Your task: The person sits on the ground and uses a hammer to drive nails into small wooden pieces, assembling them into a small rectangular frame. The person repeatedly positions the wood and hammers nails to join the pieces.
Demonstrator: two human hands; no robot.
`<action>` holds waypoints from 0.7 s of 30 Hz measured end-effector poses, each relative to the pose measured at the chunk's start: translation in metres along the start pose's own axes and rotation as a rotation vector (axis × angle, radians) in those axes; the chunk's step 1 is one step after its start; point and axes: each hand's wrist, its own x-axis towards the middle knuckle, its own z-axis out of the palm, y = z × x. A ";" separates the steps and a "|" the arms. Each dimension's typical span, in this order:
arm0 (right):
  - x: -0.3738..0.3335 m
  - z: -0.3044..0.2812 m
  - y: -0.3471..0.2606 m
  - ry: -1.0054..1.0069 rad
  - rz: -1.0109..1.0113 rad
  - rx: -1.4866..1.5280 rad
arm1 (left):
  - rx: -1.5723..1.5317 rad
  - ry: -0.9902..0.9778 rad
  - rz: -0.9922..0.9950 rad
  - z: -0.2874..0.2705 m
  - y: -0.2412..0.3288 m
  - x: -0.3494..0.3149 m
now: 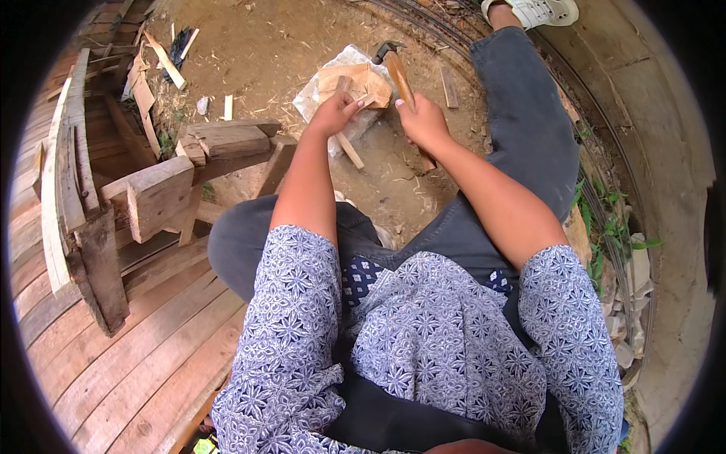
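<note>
My right hand (427, 125) is wrapped around the wooden handle of a claw hammer (399, 74), its dark head raised at the far end. To the left, my left hand (336, 116) has its thumb and fingers pinched together; whatever they hold is too small to make out. Beneath that hand runs a narrow wooden strip (350, 151), its middle hidden. Just beyond lies a pale wood block (370, 82), resting on a whitish slab (306, 98) on the ground.
Rough timber beams (159, 193) stand joined at the left, beside stacked planks (151, 340). Wood offcuts (165, 60) and a loose stick (449, 87) lie on the dirt. My outstretched leg (522, 98) is at the right, near long thin rods (616, 98) and a concrete wall (673, 189).
</note>
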 end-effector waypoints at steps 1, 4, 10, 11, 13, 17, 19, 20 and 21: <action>-0.005 0.000 0.009 0.055 -0.109 -0.077 | -0.015 -0.016 0.016 0.004 0.001 0.001; -0.006 -0.014 0.025 0.120 -0.298 -0.231 | 0.013 0.002 0.069 0.018 0.018 0.021; -0.026 -0.001 0.031 0.042 -0.226 -0.314 | 0.074 0.033 0.110 0.028 0.014 0.027; -0.024 0.001 0.034 0.034 -0.222 -0.310 | 0.087 0.025 0.096 0.030 0.018 0.029; -0.023 0.001 0.036 0.068 -0.247 -0.276 | 0.121 0.031 0.084 0.031 0.021 0.028; -0.027 0.007 0.040 0.086 -0.317 -0.266 | 0.140 0.070 0.067 0.031 0.012 0.027; -0.025 0.006 0.043 0.076 -0.331 -0.283 | 0.130 0.072 0.067 0.032 0.018 0.029; -0.024 0.005 0.044 0.071 -0.337 -0.291 | 0.126 0.069 0.073 0.033 0.022 0.030; -0.026 0.006 0.041 0.075 -0.338 -0.296 | 0.122 0.070 0.070 0.032 0.021 0.028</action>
